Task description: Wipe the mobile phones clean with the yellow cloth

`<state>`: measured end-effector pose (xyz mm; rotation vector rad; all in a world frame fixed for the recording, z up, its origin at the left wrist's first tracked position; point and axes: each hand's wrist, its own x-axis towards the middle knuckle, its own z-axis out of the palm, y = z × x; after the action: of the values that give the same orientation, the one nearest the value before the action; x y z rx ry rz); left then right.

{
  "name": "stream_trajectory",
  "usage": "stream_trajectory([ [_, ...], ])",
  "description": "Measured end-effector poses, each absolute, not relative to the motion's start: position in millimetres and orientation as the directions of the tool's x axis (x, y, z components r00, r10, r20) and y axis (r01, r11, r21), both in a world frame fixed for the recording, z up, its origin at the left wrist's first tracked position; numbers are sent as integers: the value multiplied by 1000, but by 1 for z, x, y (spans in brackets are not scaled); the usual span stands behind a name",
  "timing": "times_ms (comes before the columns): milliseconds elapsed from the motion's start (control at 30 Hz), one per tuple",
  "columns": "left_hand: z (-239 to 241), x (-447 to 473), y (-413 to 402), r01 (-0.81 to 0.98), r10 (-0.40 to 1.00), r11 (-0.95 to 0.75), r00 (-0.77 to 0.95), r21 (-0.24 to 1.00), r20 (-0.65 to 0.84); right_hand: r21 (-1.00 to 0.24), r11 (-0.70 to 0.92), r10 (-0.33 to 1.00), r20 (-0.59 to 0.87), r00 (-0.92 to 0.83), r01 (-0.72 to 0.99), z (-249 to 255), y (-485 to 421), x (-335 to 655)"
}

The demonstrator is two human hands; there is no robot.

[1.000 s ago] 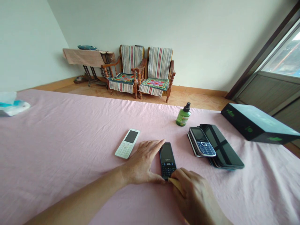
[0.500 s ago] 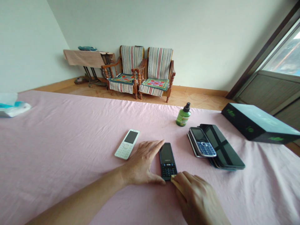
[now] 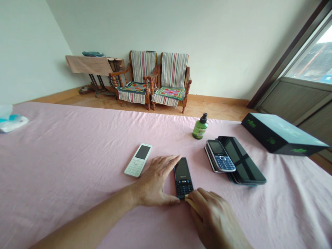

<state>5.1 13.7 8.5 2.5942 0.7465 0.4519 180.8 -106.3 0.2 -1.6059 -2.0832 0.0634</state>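
Note:
A black keypad phone (image 3: pixel 183 176) lies on the pink cloth in front of me. My left hand (image 3: pixel 154 181) rests flat beside its left edge, fingers stretched along it and thumb at its lower corner. My right hand (image 3: pixel 214 218) is closed on a small yellowish cloth (image 3: pixel 190 204), pressed at the phone's bottom end. A white keypad phone (image 3: pixel 138 159) lies just left of my left hand.
To the right is a stack of phones (image 3: pixel 234 162) with a blue-keyed one on top. A green bottle (image 3: pixel 199 128) stands behind them, a dark box (image 3: pixel 281 135) at far right. A tissue pack (image 3: pixel 10 121) lies far left. Two striped chairs (image 3: pixel 155 83) stand by the wall.
My right hand with the yellowish cloth has shifted slightly along the bottom of the black phone. The left hand has stayed put. The view has drifted a little.

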Motion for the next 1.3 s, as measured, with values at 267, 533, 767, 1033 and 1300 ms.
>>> stream_trajectory([
  [267,9,6,13,440,571,-772,798,460,195,-473,268,954,252,-163,839,-2,-105,174],
  [533,5,6,14,451,582,-763,792,463,187,-664,247,965,238,-113,705,-6,-102,167],
  [767,7,7,13,448,582,-767,787,460,205,-650,173,960,279,20,740,1,-92,178],
  [1033,5,7,13,434,579,-770,784,468,225,-509,267,951,279,-136,818,3,-87,176],
  [1300,4,6,13,433,579,-768,785,472,222,-594,268,956,262,-133,758,5,-88,176],
])
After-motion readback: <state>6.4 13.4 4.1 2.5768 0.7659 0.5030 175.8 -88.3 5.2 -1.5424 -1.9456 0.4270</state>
